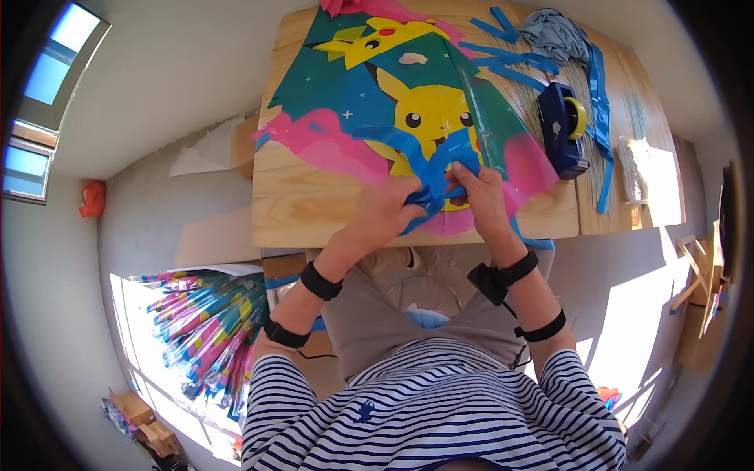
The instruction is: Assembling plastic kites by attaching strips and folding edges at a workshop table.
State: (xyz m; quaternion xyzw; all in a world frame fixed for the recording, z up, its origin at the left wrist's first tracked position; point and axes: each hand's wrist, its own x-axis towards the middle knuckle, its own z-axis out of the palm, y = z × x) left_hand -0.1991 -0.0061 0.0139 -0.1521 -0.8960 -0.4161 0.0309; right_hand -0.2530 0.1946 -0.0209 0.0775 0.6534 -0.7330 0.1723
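A thin printed plastic sheet in teal and pink, with yellow cartoon figures, lies spread on the wooden table. Over its near part I hold a bunched blue ribbon, whose loops and loose ends fan out across the sheet. My left hand is closed, fingers pinching the ribbon's lower left part. From the other side my right hand grips it between thumb and fingers. Exactly how the strips cross between the hands is hard to make out.
At the table's right stand a dark blue tape dispenser, a grey-blue cloth bundle, more blue strips, thin sticks and a clear box. A pile of folded colourful sheets lies at lower left.
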